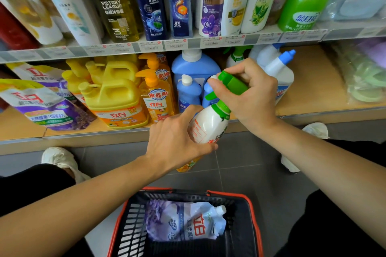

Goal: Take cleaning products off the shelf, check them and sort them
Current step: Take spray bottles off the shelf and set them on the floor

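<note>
Early on, I'd judge: one refill pouch (188, 223) lay in the basket (133, 225), the spray bottle (211, 123) was off the shelf (313, 98), tilted in mid-air w/ L hand (177, 140) curled round its body & R hand (250, 98) gripping its green trigger (231, 83), most products unsorted.

head camera looks forward and down, close over shelf (188, 131) and basket (249, 202).

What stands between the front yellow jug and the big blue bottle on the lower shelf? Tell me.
Two orange pump bottles, one behind the other, stand between the yellow jug and the blue bottle; the head view shows this.
</note>
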Action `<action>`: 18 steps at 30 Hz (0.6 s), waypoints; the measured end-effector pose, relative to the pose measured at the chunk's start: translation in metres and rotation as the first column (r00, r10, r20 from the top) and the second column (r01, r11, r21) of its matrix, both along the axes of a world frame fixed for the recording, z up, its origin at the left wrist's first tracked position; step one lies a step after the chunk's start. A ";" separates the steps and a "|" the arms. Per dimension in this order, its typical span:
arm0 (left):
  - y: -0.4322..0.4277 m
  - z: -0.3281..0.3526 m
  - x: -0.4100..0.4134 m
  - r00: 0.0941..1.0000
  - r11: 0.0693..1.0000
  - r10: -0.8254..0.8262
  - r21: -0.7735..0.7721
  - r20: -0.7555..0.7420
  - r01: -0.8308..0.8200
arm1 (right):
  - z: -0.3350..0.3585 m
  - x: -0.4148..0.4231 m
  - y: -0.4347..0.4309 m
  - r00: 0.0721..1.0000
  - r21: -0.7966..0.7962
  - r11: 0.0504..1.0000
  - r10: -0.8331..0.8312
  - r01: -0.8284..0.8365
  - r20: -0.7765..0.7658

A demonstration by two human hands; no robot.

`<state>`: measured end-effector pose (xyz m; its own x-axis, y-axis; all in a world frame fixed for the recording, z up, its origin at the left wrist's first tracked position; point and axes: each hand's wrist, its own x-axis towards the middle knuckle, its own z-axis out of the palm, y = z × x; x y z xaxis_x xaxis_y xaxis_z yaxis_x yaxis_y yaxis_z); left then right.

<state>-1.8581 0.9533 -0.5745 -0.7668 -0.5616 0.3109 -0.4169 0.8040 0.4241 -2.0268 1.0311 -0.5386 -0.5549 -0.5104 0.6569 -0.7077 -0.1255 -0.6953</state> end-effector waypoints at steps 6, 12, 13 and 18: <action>-0.002 -0.001 0.001 1.000 1.000 -0.012 0.027 0.017 0.011 | -0.001 -0.003 0.002 0.998 0.052 0.997 0.058 -0.058 -0.008; -0.002 0.000 0.000 1.000 0.999 0.001 0.050 0.024 -0.002 | -0.001 -0.003 0.002 0.999 0.043 0.998 0.044 -0.044 0.014; -0.002 0.000 0.000 0.999 0.998 -0.001 0.062 0.034 -0.001 | -0.001 -0.003 0.002 0.999 0.042 0.998 0.039 -0.040 0.017; -0.007 -0.002 -0.002 0.996 0.958 0.010 0.284 0.085 -0.034 | 0.000 -0.011 0.003 0.994 0.196 0.975 0.104 -0.105 0.016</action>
